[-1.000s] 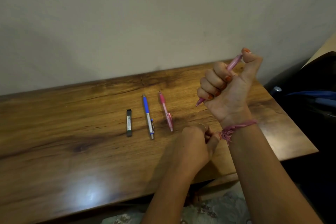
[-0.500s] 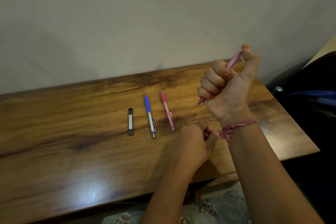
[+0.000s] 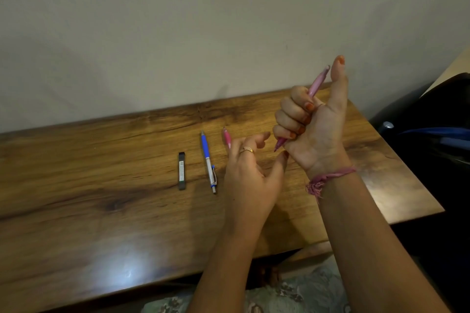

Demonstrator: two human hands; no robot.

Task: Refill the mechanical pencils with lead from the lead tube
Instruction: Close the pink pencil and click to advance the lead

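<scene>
Fingers (image 3: 292, 114) right: fisted round pink pencil (image 3: 316, 85) | left hand (image 3: 250, 175): spread, below tip

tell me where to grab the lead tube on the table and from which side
Pinch the lead tube across its two long edges near the middle, coming straight down from above. It lies flat and narrow on the table, with bare wood on its left and a gap to the blue pencil.
</scene>
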